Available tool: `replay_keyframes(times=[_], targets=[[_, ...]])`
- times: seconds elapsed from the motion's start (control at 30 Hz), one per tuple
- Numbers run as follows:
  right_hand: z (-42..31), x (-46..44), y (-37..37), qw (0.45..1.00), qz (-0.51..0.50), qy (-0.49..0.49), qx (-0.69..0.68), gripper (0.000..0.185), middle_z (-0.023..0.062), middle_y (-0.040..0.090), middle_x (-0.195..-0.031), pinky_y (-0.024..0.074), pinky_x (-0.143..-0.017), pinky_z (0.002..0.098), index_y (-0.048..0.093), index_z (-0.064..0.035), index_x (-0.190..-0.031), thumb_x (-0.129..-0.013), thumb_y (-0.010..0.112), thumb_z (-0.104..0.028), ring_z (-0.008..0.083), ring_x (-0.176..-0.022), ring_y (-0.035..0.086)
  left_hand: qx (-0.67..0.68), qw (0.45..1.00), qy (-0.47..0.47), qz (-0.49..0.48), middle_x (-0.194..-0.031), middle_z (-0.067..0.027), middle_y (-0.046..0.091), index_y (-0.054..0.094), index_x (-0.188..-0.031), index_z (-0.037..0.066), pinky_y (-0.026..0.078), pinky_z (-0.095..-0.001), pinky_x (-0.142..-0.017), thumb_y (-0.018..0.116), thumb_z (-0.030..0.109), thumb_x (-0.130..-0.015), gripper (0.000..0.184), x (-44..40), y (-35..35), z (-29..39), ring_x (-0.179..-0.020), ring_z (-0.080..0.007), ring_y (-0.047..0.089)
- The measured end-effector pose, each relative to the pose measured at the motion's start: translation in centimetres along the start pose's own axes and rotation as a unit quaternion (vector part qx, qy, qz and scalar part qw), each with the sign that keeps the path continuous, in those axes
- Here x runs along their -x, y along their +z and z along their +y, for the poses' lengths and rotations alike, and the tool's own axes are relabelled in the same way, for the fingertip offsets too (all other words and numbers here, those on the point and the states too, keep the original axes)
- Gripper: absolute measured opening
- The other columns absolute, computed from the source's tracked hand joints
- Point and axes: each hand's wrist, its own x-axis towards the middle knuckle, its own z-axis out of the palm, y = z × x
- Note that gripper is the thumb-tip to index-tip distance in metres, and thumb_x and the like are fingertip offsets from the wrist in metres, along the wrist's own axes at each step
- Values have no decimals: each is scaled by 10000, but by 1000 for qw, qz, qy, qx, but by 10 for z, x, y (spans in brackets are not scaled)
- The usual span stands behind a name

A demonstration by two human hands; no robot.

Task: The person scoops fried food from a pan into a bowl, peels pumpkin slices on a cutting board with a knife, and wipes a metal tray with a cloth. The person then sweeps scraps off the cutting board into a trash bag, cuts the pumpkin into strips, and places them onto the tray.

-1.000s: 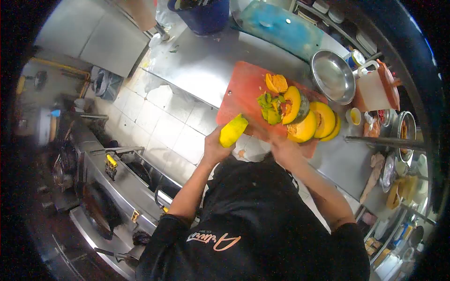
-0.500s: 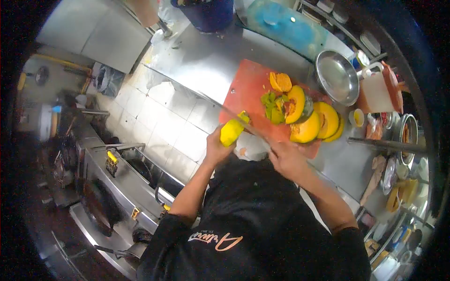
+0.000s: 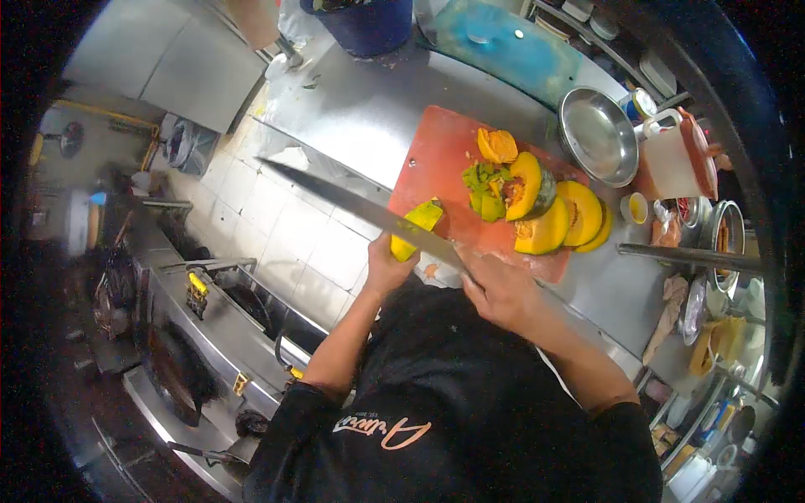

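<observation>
My left hand is closed around a partly peeled pumpkin piece, yellow with green patches, above the near edge of the orange cutting board. In my right hand is a large kitchen knife. Its long blade crosses over the pumpkin piece and points up and left; I cannot tell whether it touches. On the board lie green peelings, a small orange pumpkin chunk, a pumpkin wedge with dark rind, and several cut pumpkin slices on the right.
A steel bowl and a jug with a reddish lid stand beyond the board. A blue bucket and a blue board are at the back. A stove is at left, across the tiled floor.
The knife blade has swung out and now shows its broad side across the pumpkin piece, its tip farther left. My right hand has shifted slightly left; my left hand keeps its hold.
</observation>
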Motion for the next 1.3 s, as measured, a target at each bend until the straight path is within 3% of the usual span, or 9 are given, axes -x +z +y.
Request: replay_keyframes(times=[0.17,0.33,0.43,0.53,0.83,0.93,1.03,1.13,1.3], targets=[[41,6,25,985,-103,132,34,357,157,586,-769,479,-615,442,525,-70,-1172,-837,575,-184,354,-712,591,-27,999,-21,4,-850,-149,656,580,-1021,10,505,-334,-717,727,119,-689,379,0,-6,18,-786,-253,661],[-22,0,-17,996,-84,-22,20,378,164,579,-768,487,-605,432,509,-81,-1181,-827,587,-188,324,-695,599,55,998,-11,1,-828,-129,660,587,-1017,20,506,-325,-707,732,124,-687,375,7,2,-2,-760,-217,662],[55,16,48,987,-76,51,131,334,154,602,-718,510,-522,462,522,-57,-1158,-864,495,-212,333,-597,611,-1,1000,-25,16,-820,-130,657,584,-1014,18,504,-329,-702,735,130,-687,377,4,-1,7,-747,-217,658],[50,8,26,964,-174,175,93,321,186,617,-750,516,-575,471,518,-40,-1150,-867,491,-190,366,-685,627,3,1000,-17,26,-821,-136,657,580,-1004,14,502,-329,-697,734,133,-689,370,5,-2,4,-744,-221,656],[1,2,6,1000,21,-11,-17,335,229,622,-795,502,-689,485,494,-31,-1157,-877,499,-214,400,-776,622,5,999,-29,31,-824,-140,657,577,-994,9,496,-323,-704,723,133,-698,353,6,0,2,-759,-216,652],[69,18,45,957,-187,215,50,308,235,622,-797,490,-715,494,500,-27,-1101,-875,512,-236,418,-781,614,4,999,-37,21,-848,-121,657,566,-1004,15,499,-334,-719,712,124,-701,353,7,-3,10,-765,-208,631],[61,21,29,968,-120,217,-46,265,235,623,-793,476,-705,520,491,-23,-1034,-880,503,-238,436,-777,605,10,999,-10,32,-763,-106,622,565,-1010,-7,507,-331,-694,682,127,-746,318,8,-7,4,-698,-200,625],[60,21,22,972,-74,207,-88,257,239,622,-791,462,-689,532,484,-16,-996,-881,507,-244,439,-766,603,331,929,-160,35,-753,-88,594,538,-1038,-11,521,-350,-678,638,132,-790,303,4,-3,3,-687,-191,611],[27,10,2,976,-41,181,-113,254,242,610,-830,458,-671,509,487,-5,-982,-879,517,-235,422,-777,593,441,878,-189,11,-703,-56,528,518,-1041,-11,508,-344,-652,585,197,-842,296,1,-8,1,-636,-185,566]])
